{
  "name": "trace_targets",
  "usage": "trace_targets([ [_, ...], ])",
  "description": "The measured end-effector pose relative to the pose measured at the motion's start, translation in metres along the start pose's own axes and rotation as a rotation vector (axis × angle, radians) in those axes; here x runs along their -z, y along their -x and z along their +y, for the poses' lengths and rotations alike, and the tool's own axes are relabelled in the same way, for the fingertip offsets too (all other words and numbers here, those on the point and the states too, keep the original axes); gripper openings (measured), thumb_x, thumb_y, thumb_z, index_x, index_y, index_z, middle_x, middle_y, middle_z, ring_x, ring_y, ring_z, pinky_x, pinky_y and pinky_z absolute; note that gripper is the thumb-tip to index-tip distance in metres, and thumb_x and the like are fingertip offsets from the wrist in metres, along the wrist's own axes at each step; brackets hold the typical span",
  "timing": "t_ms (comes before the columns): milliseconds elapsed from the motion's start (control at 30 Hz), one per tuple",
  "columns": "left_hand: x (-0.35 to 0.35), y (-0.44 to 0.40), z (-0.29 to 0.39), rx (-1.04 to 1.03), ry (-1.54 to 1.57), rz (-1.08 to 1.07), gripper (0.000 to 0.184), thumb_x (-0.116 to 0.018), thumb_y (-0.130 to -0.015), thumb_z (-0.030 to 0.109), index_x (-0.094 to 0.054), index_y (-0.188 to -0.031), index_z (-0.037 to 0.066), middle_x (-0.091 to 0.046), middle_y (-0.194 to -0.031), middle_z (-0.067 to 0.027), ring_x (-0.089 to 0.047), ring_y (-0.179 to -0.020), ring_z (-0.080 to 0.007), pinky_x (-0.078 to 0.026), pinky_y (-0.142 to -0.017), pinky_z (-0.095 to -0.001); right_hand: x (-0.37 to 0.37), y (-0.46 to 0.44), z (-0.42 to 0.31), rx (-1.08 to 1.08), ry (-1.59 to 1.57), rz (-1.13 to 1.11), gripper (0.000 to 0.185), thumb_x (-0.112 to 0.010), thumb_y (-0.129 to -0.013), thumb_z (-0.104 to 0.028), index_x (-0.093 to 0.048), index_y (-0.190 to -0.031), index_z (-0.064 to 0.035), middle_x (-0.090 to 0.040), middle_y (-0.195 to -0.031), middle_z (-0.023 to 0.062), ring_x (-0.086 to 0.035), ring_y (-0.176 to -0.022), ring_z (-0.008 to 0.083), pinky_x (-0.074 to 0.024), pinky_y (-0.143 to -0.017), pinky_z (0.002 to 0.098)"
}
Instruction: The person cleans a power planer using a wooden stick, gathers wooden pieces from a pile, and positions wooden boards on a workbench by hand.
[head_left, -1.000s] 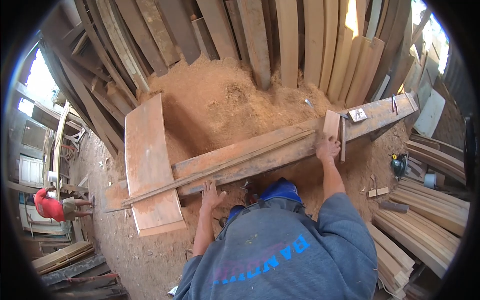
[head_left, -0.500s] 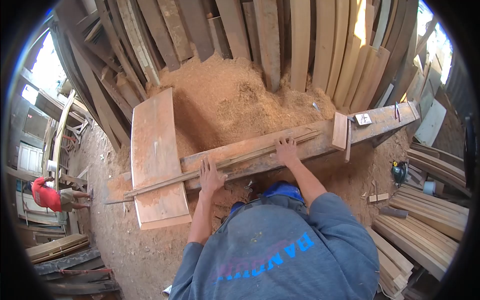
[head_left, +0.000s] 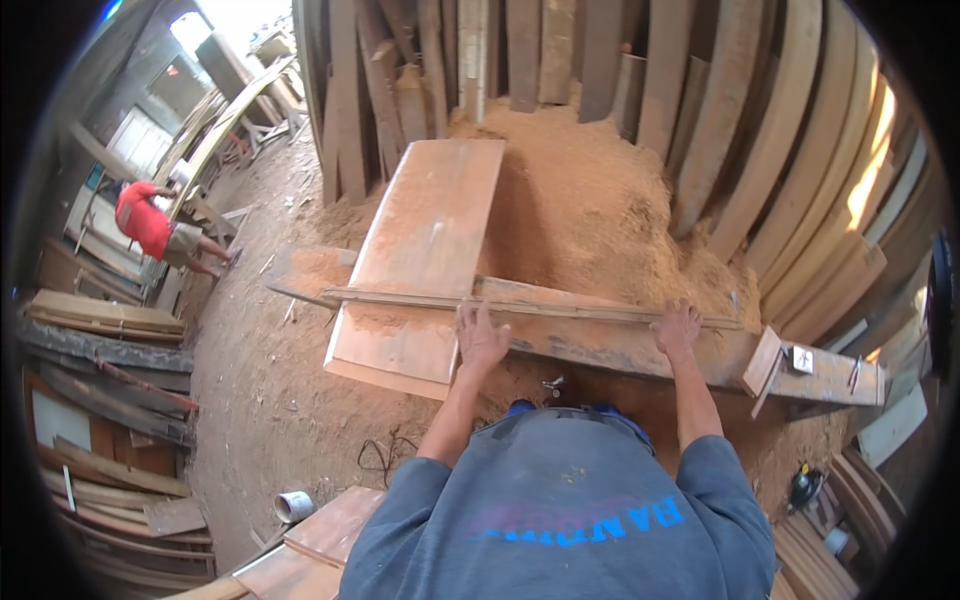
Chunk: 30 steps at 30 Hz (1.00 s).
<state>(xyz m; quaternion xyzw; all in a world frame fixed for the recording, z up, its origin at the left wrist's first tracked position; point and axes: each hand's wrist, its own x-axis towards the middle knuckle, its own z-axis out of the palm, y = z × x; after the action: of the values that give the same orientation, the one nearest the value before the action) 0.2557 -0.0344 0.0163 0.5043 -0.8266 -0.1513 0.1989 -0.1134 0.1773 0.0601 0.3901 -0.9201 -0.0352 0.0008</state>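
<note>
A bundle of thin wooden strips lies lengthwise along a long plank bench and crosses over a wide wooden panel. My left hand rests on the strips by the panel's right edge, its fingers spread. Farther right, near the strips' right end, my right hand lies on them with fingers apart. Neither hand is wrapped round anything. The panel sits across the bench and is dusted with sawdust.
A small wooden block and a white marked square sit on the bench's right end. Sawdust is heaped behind it, before leaning boards. A person in red stands far left. A white can lies on the ground.
My view has turned left, so the bench and panel appear farther right and more level. Both hands stay on the strips in about the same places.
</note>
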Motion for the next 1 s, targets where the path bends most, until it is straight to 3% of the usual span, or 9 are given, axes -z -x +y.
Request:
trace_targets([
  [167, 0.043, 0.013, -0.126, 0.344, -0.171, 0.002, 0.086, -0.069, -0.090, 0.051, -0.042, -0.157, 0.005, -0.035, -0.164, -0.0290, -0.026, -0.156, -0.0429, -0.019, -0.129, -0.0512, -0.015, 0.024, -0.088, 0.091, -0.171, 0.030, 0.053, -0.063, -0.094, -0.038, -0.063, -0.128, 0.0032, -0.056, -0.144, 0.0276, -0.050, -0.133, 0.0476, -0.0393, -0.111, 0.0601],
  [200, 0.059, 0.016, -0.150, 0.438, -0.205, -0.099, 0.086, -0.069, -0.090, 0.051, -0.042, -0.157, 0.005, -0.034, -0.165, -0.0266, -0.026, -0.156, -0.0409, -0.020, -0.129, -0.0508, -0.003, 0.039, -0.116, 0.188, -0.224, -0.028, 0.046, -0.063, -0.093, -0.036, -0.069, -0.117, 0.0025, -0.066, -0.130, 0.0281, -0.060, -0.122, 0.0448, -0.0466, -0.104, 0.0566],
  [267, 0.086, 0.024, -0.188, 0.529, -0.235, -0.188, 0.088, -0.070, -0.090, 0.051, -0.040, -0.158, 0.004, -0.034, -0.167, -0.0239, -0.026, -0.157, -0.0392, -0.020, -0.129, -0.0501, -0.053, 0.045, -0.158, 0.610, -0.463, -0.304, 0.031, -0.063, -0.089, -0.028, -0.077, -0.085, -0.0007, -0.070, -0.080, 0.0235, -0.074, -0.082, 0.0374, -0.0567, -0.074, 0.0531],
  [333, 0.107, 0.026, -0.219, 0.513, -0.236, -0.176, 0.089, -0.070, -0.089, 0.052, -0.040, -0.157, 0.002, -0.035, -0.166, -0.0238, -0.028, -0.156, -0.0399, -0.022, -0.128, -0.0503, -0.075, 0.052, -0.205, 0.827, -0.647, -0.826, 0.039, -0.065, -0.090, -0.037, -0.077, -0.096, -0.0001, -0.074, -0.089, 0.0224, -0.074, -0.088, 0.0337, -0.0557, -0.082, 0.0491],
  [467, 0.136, 0.003, -0.274, 0.528, -0.257, -0.141, 0.086, -0.070, -0.089, 0.053, -0.045, -0.151, -0.001, -0.039, -0.162, -0.0248, -0.034, -0.152, -0.0402, -0.027, -0.124, -0.0518, -0.089, 0.094, -0.294, 0.768, -0.764, -0.771, 0.054, -0.062, -0.099, -0.050, -0.075, -0.110, 0.0020, -0.075, -0.090, 0.0124, -0.069, -0.080, 0.0247, -0.0558, -0.079, 0.0389],
  [567, 0.141, -0.016, -0.311, 0.605, -0.267, -0.088, 0.079, -0.068, -0.091, 0.054, -0.051, -0.143, -0.003, -0.048, -0.155, -0.0259, -0.043, -0.145, -0.0412, -0.034, -0.118, -0.0530, -0.103, 0.103, -0.347, 0.375, -0.855, -1.200, 0.052, -0.063, -0.103, -0.048, -0.071, -0.119, 0.0010, -0.073, -0.103, 0.0111, -0.068, -0.084, 0.0204, -0.0560, -0.073, 0.0347],
  [667, 0.141, -0.033, -0.347, 0.748, -0.156, -0.152, 0.067, -0.062, -0.096, 0.053, -0.059, -0.134, -0.002, -0.060, -0.140, -0.0285, -0.056, -0.131, -0.0460, -0.043, -0.110, -0.0554, -0.114, 0.113, -0.383, 0.264, -0.863, -1.221, 0.052, -0.063, -0.105, -0.046, -0.069, -0.121, 0.0025, -0.070, -0.099, 0.0081, -0.065, -0.080, 0.0155, -0.0545, -0.069, 0.0294],
  [800, 0.136, -0.034, -0.372, 0.761, -0.036, -0.040, 0.052, -0.051, -0.103, 0.048, -0.067, -0.120, 0.001, -0.071, -0.115, -0.0321, -0.066, -0.109, -0.0531, -0.051, -0.097, -0.0603, -0.126, 0.140, -0.391, -0.032, -1.412, -1.255, 0.048, -0.068, -0.102, -0.040, -0.070, -0.115, 0.0068, -0.073, -0.096, 0.0101, -0.072, -0.082, 0.0172, -0.0588, -0.069, 0.0343],
  [1000, 0.152, -0.029, -0.338, 0.786, -0.099, -0.054, 0.048, -0.044, -0.105, 0.046, -0.070, -0.117, 0.008, -0.071, -0.112, -0.0306, -0.067, -0.109, -0.0514, -0.051, -0.096, -0.0605, -0.100, 0.127, -0.375, 0.000, -1.309, -1.169, 0.042, -0.073, -0.099, -0.035, -0.073, -0.108, 0.0061, -0.074, -0.086, 0.0070, -0.067, -0.067, 0.0142, -0.0566, -0.062, 0.0303],
])
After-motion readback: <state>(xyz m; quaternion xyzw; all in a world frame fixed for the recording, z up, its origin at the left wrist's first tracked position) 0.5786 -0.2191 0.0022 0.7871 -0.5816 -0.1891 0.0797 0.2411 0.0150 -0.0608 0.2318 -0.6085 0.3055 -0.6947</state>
